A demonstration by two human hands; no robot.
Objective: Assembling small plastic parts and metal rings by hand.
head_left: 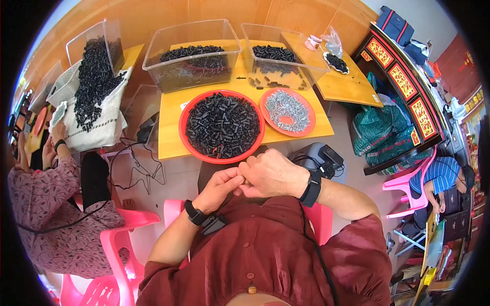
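My left hand (219,189) and my right hand (274,174) meet in front of my chest, just below the table's near edge. The fingers of both are closed and pressed together; whatever they hold is hidden or too small to name. Right beyond them, a red round basin (182,122) is heaped with small black cylindrical plastic parts (223,122). To its right lies an orange-red plate (267,116) spread with small silvery metal pieces (291,104).
Clear plastic bins (158,71) (311,76) with black parts stand at the back of the yellow table (171,140). On the left a person (56,204) works beside a black pile on white cloth (109,120). Green sacks (380,130) and a pink chair (416,191) are to the right.
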